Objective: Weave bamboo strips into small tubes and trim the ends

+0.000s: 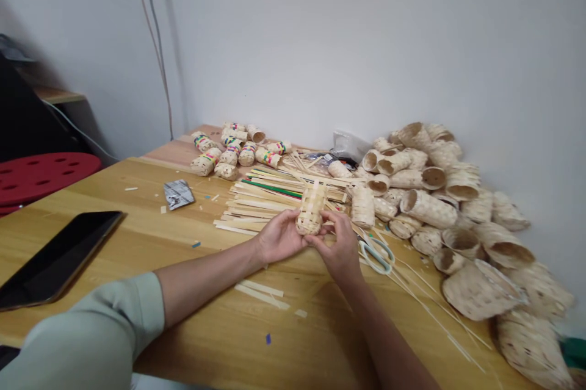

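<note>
A small woven bamboo basket (312, 210), pale and tube-shaped, is held upright above the table between both hands. My left hand (284, 235) cups it from the left and below, its fingers partly hidden behind it. My right hand (339, 246) grips the lower right side, thumb near the rounded bottom. A strip end sticks up from the basket's top. Behind it lies a spread of flat bamboo strips (256, 202), one of them green. Scissors (376, 254) with pale handles rest just right of my right hand.
A heap of plain woven tubes (430, 208) fills the right side. Colour-banded small baskets (229, 155) lie at the back left. A dark tablet (59, 256), a silver packet (178, 193) and loose strip pieces (262, 294) lie on the wooden table (192, 341). A red stool (50, 173) stands left.
</note>
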The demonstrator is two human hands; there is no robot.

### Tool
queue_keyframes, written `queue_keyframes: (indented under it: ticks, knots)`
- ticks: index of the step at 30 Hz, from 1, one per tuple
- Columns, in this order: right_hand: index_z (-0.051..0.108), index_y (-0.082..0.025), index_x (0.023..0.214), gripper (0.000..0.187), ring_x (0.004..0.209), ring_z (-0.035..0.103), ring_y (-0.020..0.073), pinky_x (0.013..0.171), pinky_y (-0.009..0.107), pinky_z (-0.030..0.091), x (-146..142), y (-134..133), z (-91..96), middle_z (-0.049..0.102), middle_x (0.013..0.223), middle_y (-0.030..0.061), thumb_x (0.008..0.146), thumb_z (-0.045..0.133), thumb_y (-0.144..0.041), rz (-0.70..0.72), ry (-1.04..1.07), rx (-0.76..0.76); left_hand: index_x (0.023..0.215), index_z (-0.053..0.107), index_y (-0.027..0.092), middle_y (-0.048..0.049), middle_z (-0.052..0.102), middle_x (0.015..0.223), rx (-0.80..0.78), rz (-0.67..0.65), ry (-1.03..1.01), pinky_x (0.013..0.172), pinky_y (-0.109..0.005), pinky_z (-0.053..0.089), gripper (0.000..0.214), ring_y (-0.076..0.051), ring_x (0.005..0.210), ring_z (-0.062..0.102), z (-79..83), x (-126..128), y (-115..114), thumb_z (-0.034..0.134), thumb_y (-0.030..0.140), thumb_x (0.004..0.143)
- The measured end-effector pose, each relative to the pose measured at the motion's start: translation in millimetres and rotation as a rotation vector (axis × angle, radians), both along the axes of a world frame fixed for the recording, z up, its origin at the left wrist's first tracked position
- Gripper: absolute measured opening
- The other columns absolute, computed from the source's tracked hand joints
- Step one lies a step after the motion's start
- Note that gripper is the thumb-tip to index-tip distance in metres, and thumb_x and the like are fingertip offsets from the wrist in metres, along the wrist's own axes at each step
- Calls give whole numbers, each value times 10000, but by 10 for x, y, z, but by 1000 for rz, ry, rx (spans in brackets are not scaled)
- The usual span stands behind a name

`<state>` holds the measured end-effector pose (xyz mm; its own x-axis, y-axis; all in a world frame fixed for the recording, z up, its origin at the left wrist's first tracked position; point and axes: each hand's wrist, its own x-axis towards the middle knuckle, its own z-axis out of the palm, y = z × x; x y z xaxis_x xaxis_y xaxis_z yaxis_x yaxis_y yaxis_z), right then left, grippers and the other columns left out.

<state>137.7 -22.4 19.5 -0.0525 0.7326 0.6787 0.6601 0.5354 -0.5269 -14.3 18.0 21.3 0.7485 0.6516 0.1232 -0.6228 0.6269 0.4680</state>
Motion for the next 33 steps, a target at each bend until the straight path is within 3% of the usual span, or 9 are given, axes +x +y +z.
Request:
queue_keyframes:
  ticks: [5,10,16,20,27,33]
  knots:
    - [532,-210,1127,422,1055,533,258,869,447,514,9,5,-1,555,1092,99,748,710,-258,-4,-42,25,1063,614,32,-157,685,986,-10,23,-13,851,-351,435,363,-265,923,640,26,2,10,515,269,808]
    - [514,-216,1149,408,1066,534,252,806,406,543,5,7,-28,539,1122,104,779,677,-274,24,-38,2,1062,607,59,-136,684,940,-69,64,52,761,-343,459,336,-251,852,644,25,0,23,543,259,800]
    - [504,-219,1148,433,1070,528,269,900,481,488,-45,-1,-37,550,1100,101,765,694,-292,-9,-67,8,976,615,121,-93,682,935,-111,225,149,633,-285,472,201,-197,782,643,22,38,-20,591,186,788]
    - [496,-224,1152,402,1081,517,269,899,491,483,-54,10,-68,543,1108,104,797,664,-306,-4,-72,-6,985,617,146,-62,685,931,-78,297,216,560,-236,457,223,-167,751,650,30,46,-28,614,123,763]
    - [490,-229,1164,398,1086,512,264,902,481,484,-51,21,-116,545,1121,100,804,653,-274,10,-118,-9,899,632,93,-83,691,791,-133,217,219,516,-236,438,185,-169,643,639,55,13,8,538,98,740]
    - [491,-235,1145,375,1086,514,258,888,466,497,-63,18,-142,531,1126,98,808,650,-276,-4,-114,-20,921,639,70,-97,698,792,-119,193,162,544,-246,433,251,-179,663,631,56,17,10,515,86,703]
